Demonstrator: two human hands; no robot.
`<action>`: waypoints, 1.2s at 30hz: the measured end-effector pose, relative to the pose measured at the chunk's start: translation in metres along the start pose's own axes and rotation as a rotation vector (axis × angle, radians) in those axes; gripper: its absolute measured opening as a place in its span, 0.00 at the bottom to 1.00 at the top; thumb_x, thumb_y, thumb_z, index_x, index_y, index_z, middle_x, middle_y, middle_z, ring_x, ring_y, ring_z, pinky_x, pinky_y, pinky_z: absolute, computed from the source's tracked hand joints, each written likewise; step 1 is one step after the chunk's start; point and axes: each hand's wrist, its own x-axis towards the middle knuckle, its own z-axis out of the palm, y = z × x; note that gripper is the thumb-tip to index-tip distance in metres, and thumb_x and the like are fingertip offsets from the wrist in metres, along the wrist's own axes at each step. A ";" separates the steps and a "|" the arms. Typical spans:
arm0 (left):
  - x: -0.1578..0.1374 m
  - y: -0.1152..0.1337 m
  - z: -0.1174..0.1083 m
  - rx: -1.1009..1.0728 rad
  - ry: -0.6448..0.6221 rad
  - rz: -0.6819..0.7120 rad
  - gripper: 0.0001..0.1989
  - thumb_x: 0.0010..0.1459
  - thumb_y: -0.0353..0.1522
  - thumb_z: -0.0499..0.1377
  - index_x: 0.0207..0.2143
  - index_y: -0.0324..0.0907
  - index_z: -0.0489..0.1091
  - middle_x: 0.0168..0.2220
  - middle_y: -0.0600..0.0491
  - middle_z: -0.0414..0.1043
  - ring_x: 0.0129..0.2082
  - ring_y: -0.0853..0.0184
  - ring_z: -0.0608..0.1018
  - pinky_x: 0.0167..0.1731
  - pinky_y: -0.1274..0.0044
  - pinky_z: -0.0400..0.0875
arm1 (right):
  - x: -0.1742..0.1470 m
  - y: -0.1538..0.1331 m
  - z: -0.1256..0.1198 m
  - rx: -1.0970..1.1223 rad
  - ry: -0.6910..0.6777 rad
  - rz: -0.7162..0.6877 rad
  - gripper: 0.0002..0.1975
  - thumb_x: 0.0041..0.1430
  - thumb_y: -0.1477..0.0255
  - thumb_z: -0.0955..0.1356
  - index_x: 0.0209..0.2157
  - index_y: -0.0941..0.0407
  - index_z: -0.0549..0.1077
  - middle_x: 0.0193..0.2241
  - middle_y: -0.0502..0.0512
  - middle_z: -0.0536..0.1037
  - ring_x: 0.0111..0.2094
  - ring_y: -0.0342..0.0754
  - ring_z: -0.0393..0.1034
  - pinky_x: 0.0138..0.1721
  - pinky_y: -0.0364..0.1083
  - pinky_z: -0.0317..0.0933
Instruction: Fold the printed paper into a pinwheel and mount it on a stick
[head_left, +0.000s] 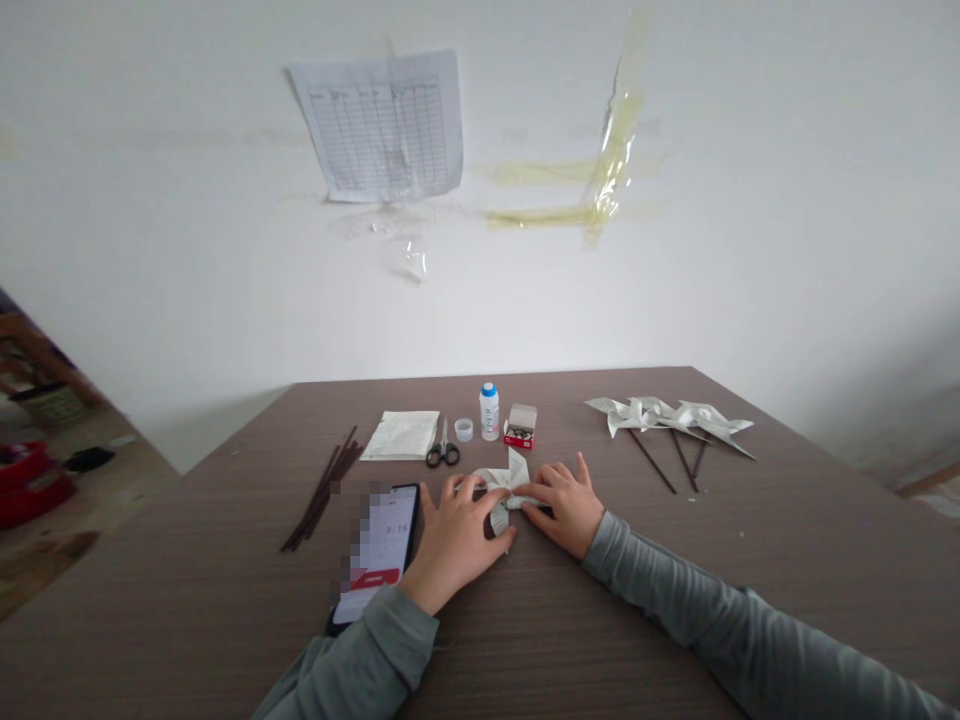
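Pinwheel [517,467] lay under our left hand [460,530] and right hand [566,506], fingers spread, tips pressing. Uneven pressure might have torn it.

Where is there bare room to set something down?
Bare patches of table lie between the red box and far pinwheels, and left of the loose sticks. Crowded: the middle, with left hand, right hand, near pinwheel and phone in front, paper, scissors, cap and bottle behind.
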 end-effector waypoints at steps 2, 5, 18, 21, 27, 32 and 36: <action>0.000 0.001 -0.001 0.004 -0.008 -0.006 0.31 0.75 0.39 0.75 0.78 0.61 0.86 0.81 0.41 0.83 0.86 0.29 0.75 0.87 0.18 0.55 | 0.001 -0.001 -0.001 -0.003 0.002 0.007 0.18 0.81 0.69 0.75 0.61 0.37 0.95 0.51 0.55 0.89 0.62 0.65 0.84 0.86 0.89 0.57; -0.001 0.003 -0.003 0.012 -0.022 -0.014 0.31 0.76 0.39 0.75 0.79 0.61 0.86 0.82 0.41 0.82 0.87 0.30 0.74 0.87 0.19 0.54 | 0.001 -0.002 -0.002 -0.004 -0.002 -0.010 0.18 0.82 0.70 0.75 0.61 0.37 0.96 0.52 0.56 0.90 0.63 0.66 0.84 0.86 0.91 0.56; -0.001 -0.002 -0.003 -0.009 -0.003 0.009 0.27 0.76 0.40 0.75 0.74 0.62 0.90 0.81 0.42 0.83 0.85 0.29 0.75 0.87 0.18 0.54 | 0.000 -0.008 -0.007 -0.014 -0.028 0.011 0.20 0.84 0.71 0.75 0.63 0.36 0.96 0.52 0.56 0.90 0.65 0.66 0.85 0.89 0.90 0.51; -0.001 -0.001 -0.004 -0.008 -0.003 0.006 0.27 0.75 0.40 0.76 0.74 0.62 0.90 0.81 0.43 0.83 0.85 0.29 0.75 0.88 0.20 0.55 | 0.001 -0.008 -0.007 -0.013 -0.030 0.009 0.20 0.83 0.70 0.74 0.62 0.36 0.96 0.52 0.57 0.89 0.65 0.66 0.83 0.88 0.90 0.51; 0.001 0.003 -0.005 -0.006 -0.013 -0.020 0.28 0.74 0.41 0.78 0.74 0.63 0.90 0.80 0.43 0.83 0.86 0.29 0.75 0.88 0.21 0.55 | 0.002 -0.006 -0.006 -0.004 -0.037 -0.011 0.20 0.82 0.71 0.73 0.62 0.39 0.96 0.54 0.58 0.89 0.65 0.68 0.81 0.87 0.92 0.50; 0.001 0.001 -0.004 0.015 -0.025 -0.006 0.27 0.76 0.41 0.76 0.74 0.63 0.89 0.81 0.44 0.82 0.86 0.31 0.74 0.88 0.20 0.55 | 0.003 -0.001 0.005 -0.021 -0.011 -0.003 0.20 0.82 0.72 0.74 0.61 0.38 0.96 0.53 0.56 0.89 0.65 0.67 0.82 0.88 0.89 0.52; 0.000 -0.001 -0.006 0.017 -0.037 0.007 0.27 0.77 0.40 0.75 0.75 0.60 0.89 0.83 0.42 0.81 0.87 0.29 0.74 0.87 0.18 0.54 | 0.003 0.002 0.014 -0.025 0.018 0.006 0.19 0.83 0.71 0.74 0.61 0.37 0.97 0.52 0.56 0.89 0.64 0.66 0.82 0.90 0.88 0.48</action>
